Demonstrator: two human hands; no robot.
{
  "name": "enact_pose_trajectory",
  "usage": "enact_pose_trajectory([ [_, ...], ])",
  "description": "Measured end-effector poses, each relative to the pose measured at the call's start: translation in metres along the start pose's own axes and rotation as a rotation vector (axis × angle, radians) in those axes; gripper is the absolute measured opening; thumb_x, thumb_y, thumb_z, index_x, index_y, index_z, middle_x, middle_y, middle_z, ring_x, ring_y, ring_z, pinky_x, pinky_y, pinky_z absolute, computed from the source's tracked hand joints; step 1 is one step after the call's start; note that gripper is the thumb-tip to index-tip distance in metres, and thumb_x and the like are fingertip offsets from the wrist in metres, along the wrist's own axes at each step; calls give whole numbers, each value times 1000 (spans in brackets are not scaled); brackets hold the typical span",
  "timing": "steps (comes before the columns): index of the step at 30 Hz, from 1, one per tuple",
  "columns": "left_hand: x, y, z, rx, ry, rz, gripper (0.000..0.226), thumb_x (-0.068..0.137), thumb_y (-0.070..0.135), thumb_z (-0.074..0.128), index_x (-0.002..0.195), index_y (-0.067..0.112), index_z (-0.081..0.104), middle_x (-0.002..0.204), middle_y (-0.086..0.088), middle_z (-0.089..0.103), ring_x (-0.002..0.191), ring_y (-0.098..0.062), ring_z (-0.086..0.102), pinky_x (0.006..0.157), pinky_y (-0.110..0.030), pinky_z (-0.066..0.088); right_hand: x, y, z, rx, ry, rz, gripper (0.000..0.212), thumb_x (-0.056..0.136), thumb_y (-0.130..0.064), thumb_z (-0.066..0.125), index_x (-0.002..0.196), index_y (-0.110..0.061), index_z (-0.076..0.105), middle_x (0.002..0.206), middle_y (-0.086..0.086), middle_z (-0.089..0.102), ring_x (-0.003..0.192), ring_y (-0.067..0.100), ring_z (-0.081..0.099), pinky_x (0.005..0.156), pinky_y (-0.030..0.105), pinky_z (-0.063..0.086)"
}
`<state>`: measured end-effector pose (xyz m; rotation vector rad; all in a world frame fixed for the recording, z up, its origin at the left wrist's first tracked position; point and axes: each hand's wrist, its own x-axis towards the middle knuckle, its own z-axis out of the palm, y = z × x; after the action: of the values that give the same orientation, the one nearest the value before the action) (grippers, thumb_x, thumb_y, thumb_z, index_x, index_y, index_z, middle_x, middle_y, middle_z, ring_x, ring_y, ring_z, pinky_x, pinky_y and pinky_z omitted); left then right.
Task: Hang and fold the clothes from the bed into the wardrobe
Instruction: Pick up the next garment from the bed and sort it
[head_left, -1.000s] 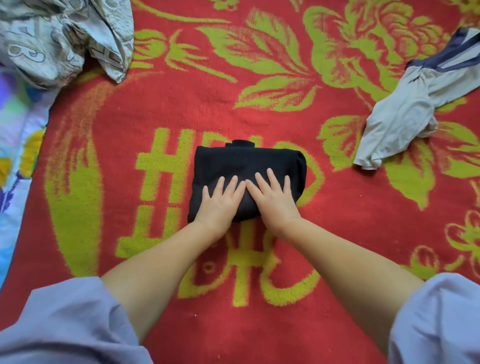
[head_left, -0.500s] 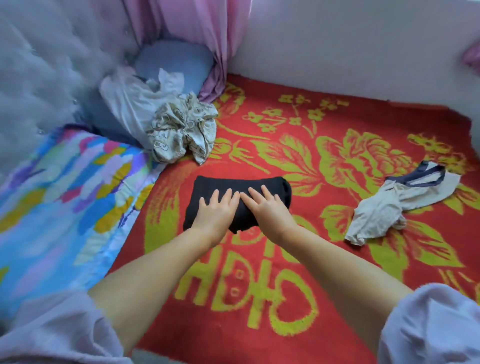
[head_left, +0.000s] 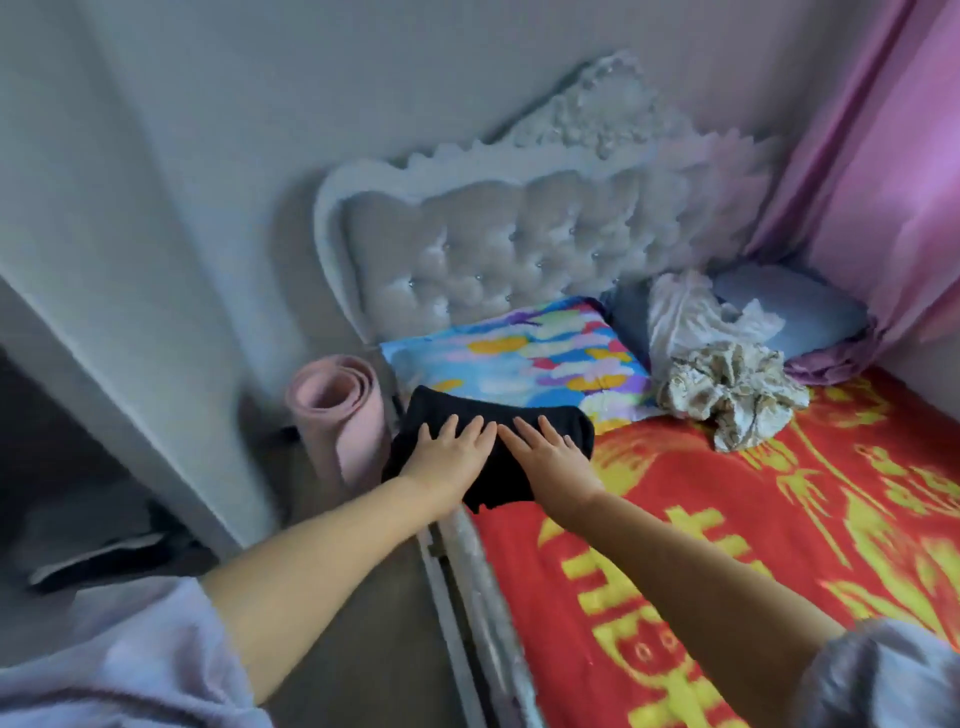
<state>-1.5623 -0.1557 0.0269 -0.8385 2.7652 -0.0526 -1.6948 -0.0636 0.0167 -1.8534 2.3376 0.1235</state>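
both the left hand (head_left: 451, 461) and right hand (head_left: 551, 457) lie flat, fingers straight, on the folded black garment (head_left: 498, 470).

Tufted headboard (head_left: 498, 249) (grey), pink curtain (head_left: 878, 171).

Folded black garment (head_left: 493, 457) held over the bed's left edge, left hand (head_left: 447, 457) and right hand (head_left: 550, 457) lying flat on top of it with fingers straight, side by side, index fingertips nearly touching. Behind it: multicolour pillow (head_left: 524, 358) against a tufted grey headboard (head_left: 498, 249), rolled pink mat (head_left: 337, 410) standing on the floor just beside the bed. Crumpled patterned cloth (head_left: 732, 395) lies on the red-and-yellow blanket (head_left: 779, 519), near a blue pillow (head_left: 789, 306) and pink curtain (head_left: 883, 182).
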Motion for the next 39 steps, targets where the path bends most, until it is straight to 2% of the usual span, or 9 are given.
enact_pose_trajectory([
  [5,-105,-100,36,-10,-16,-227,85,89,-1,55,153,10,-1,160,-10,3,145,-37,10,112,-58,23,28,-136,0,-22,-8,-266,82,92,3,47,154,-24,1,161,1,3,148,33,2,117,50,19],
  [10,-214,-200,85,-13,-62,-397,87,88,2,59,152,10,1,160,-11,5,144,-38,12,111,-58,25,44,-290,13,-39,-26,-443,80,94,1,45,154,-24,-1,161,1,3,148,32,2,118,48,19],
  [16,-354,-328,148,-1,-171,-505,90,86,0,62,152,10,1,158,-10,8,144,-37,13,111,-56,26,48,-487,47,32,-129,-595,84,92,0,50,154,-24,-1,161,2,5,148,31,4,118,47,19],
  [19,-395,-378,166,-12,-202,-524,84,89,4,59,152,10,3,157,-10,13,144,-36,16,109,-55,30,57,-556,55,62,-143,-620,86,91,2,52,154,-25,1,161,1,8,148,30,6,118,45,22],
  [23,-405,-428,182,-30,-206,-539,85,89,7,61,152,10,3,157,-10,12,144,-36,16,109,-56,29,84,-603,57,56,-157,-617,84,92,0,52,154,-26,1,161,0,7,148,29,5,118,45,21],
  [28,-381,-476,203,-87,-221,-546,87,89,13,64,152,12,4,158,-8,11,144,-35,16,111,-55,27,132,-626,59,20,-190,-607,87,92,-2,55,154,-26,0,161,0,6,148,30,5,118,46,21],
  [34,-316,-549,233,-66,-207,-486,77,89,8,57,150,10,11,147,-10,29,130,-34,37,102,-51,38,226,-639,77,40,-232,-575,82,92,5,45,154,-27,3,161,0,4,148,30,3,118,45,20],
  [39,-229,-632,275,-100,-217,-441,78,89,8,56,151,9,9,150,-11,27,131,-36,36,103,-52,36,344,-649,102,48,-278,-524,85,89,6,47,154,-27,5,162,1,3,148,31,3,118,44,19],
])
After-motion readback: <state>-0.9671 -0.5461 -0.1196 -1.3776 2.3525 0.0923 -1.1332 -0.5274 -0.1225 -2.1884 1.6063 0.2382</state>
